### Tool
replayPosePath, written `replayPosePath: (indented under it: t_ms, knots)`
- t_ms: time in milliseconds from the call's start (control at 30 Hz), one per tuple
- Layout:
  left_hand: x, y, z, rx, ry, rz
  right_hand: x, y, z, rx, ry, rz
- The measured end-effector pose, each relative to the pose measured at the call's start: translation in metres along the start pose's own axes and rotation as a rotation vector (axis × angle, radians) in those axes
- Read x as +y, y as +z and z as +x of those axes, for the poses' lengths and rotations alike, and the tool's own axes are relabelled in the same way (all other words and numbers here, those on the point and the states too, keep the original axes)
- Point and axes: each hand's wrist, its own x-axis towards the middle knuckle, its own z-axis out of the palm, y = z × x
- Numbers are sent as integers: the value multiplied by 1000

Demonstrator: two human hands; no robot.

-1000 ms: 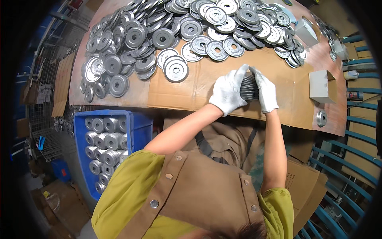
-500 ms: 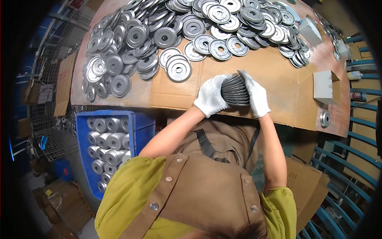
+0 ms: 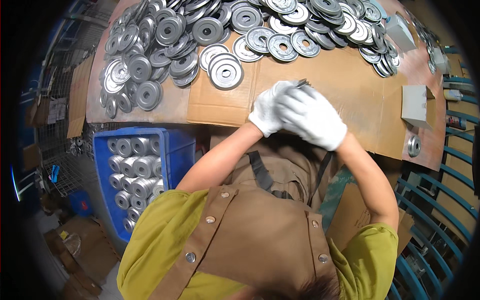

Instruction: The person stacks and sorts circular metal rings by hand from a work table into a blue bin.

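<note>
My left hand (image 3: 268, 111), in a white glove, is closed round the left side of a stack of metal discs (image 3: 303, 83). Over the top of the same stack lies my right hand (image 3: 318, 118), also gloved, its fingers curled across toward my left hand. Only a few dark disc edges show past the right hand's fingers; the rest of the stack is hidden. Both hands are above the near edge of the cardboard sheet (image 3: 370, 95). Just beyond them lies a short overlapping row of loose discs (image 3: 226, 74).
A large heap of metal discs (image 3: 168, 31) covers the far side of the table. At my left stands a blue crate (image 3: 179, 156) holding rows of stacked discs. On the right are a small white box (image 3: 414, 107) and a single disc (image 3: 414, 146).
My right hand has swung from the stack's right side over its top, covering most of the discs. The left hand still holds the stack.
</note>
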Motion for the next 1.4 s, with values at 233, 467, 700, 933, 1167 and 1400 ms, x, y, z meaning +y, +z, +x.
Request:
replayPosePath:
  t_ms: [233,467,700,933,1167,1400]
  knots:
    - [8,6,2,52,-56,24,-6,-15,-41,-63,247,-87]
    - [15,4,1,75,-93,22,1,-29,-50,-107,182,-9]
    - [9,2,3,-36,2,-32,-23,7,-3,33,136,-69]
    - [22,7,3,81,-104,29,-2,21,-122,98,658,37]
    - [19,4,0,125,-98,9,-36,28,-2,290,830,-42]
    - [19,12,-1,86,-102,85,32,43,-12,172,810,184]
